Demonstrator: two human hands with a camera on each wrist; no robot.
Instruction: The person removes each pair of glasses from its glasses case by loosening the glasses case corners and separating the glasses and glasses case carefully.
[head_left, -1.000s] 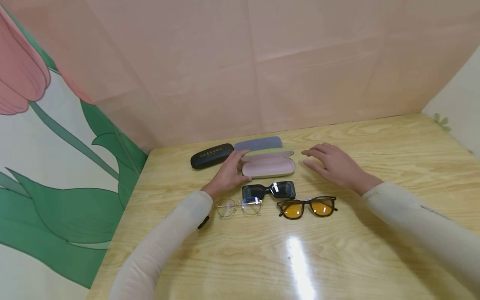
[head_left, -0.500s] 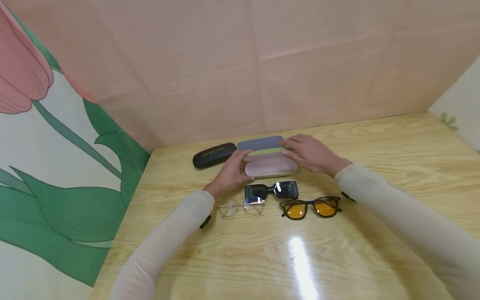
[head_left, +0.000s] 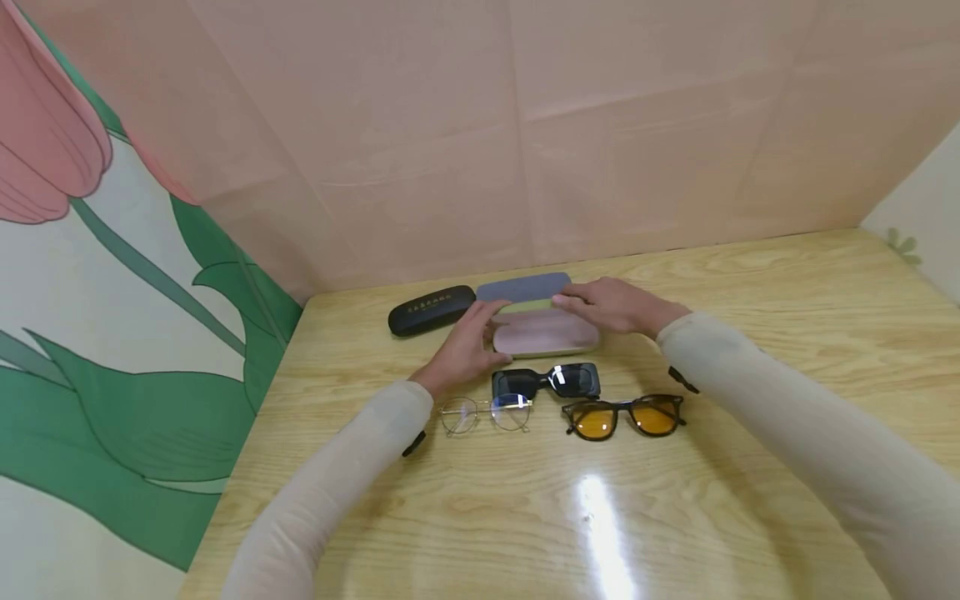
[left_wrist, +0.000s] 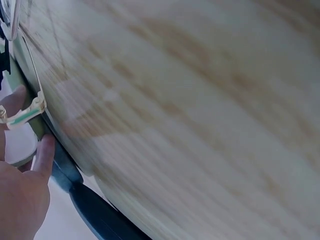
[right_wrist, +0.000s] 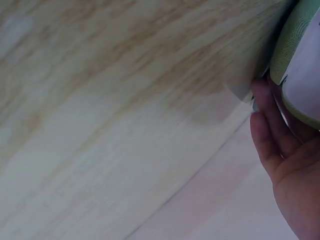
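A green glasses case with pink lining lies with its lid raised on the wooden table. My left hand grips its left end, one finger by the lid and the thumb near the front edge. At the lid's right corner, my right hand pinches the rim, thumb in front and fingers behind. The right wrist view shows those fingers against the green back of the case. Just in front lie black sunglasses, thin wire-rimmed glasses and dark-framed glasses with orange lenses.
A blue-grey case lies directly behind the green one. To its left is a black glasses case with gold lettering. A pink-covered wall rises at the table's back edge, and a flower-painted panel stands at the left.
My right hand has come in from the right to the lid of the green case and closed on its corner. My left hand has stayed at the left end.
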